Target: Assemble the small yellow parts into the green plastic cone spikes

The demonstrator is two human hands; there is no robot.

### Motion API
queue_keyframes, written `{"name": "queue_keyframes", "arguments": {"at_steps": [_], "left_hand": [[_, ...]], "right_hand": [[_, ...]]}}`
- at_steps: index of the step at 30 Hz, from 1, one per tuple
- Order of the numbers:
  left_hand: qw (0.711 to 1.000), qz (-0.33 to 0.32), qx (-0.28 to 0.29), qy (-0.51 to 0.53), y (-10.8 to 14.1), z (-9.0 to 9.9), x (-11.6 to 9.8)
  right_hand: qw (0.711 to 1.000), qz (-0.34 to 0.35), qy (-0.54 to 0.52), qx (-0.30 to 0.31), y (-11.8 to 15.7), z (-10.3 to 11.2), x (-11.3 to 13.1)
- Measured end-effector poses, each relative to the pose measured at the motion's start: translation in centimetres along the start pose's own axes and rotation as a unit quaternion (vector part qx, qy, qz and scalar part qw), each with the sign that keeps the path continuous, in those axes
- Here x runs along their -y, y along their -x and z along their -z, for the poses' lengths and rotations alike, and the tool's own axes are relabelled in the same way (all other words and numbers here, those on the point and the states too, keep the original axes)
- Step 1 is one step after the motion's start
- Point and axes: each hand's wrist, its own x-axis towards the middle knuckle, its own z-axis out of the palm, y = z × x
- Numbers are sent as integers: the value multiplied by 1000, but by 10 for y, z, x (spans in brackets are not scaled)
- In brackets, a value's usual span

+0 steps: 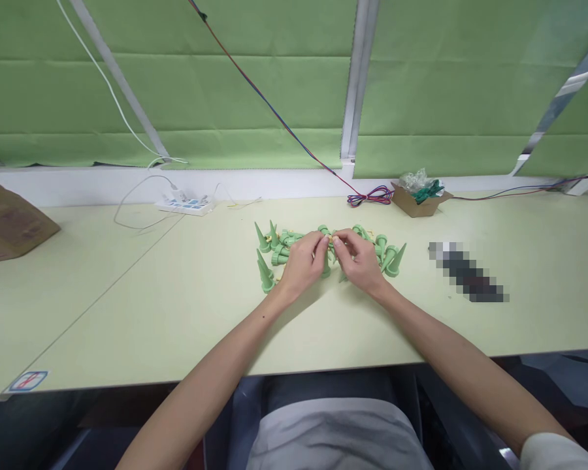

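Observation:
My left hand (302, 262) and my right hand (361, 262) meet over a pile of green plant watering spikes (265, 274) on the table. Thumb and fingers of both hands are pinched together around a small yellow piece (330, 240), largely covered by the fingertips. Whether it is joined to a green spike beneath I cannot tell. More cone-shaped spikes lie to the right, one standing point up (396, 261). Bits of yellow show among the spikes on both sides. My hands hide the middle of the pile.
Behind the pile lie a coiled red and blue cable (371, 196) and an open cardboard box (420, 206) with plastic wrap and green material. A white power strip (186, 205) stands back left, a brown paper bag (14, 222) far left. A pixelated dark object (470, 274) lies right.

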Motion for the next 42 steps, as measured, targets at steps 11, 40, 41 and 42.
{"name": "queue_keyframes", "arguments": {"at_steps": [11, 40, 41, 42], "left_hand": [[1000, -2, 4, -8, 1, 1, -2], [997, 66, -45, 15, 2, 2, -5], [996, 71, -53, 13, 2, 3, -6], [996, 73, -59, 10, 2, 3, -6]], "right_hand": [[1000, 6, 6, -6, -1, 0, 0], [997, 45, 35, -58, -2, -1, 0], [996, 44, 36, -67, -2, -1, 0], [996, 43, 37, -76, -2, -1, 0]]}}
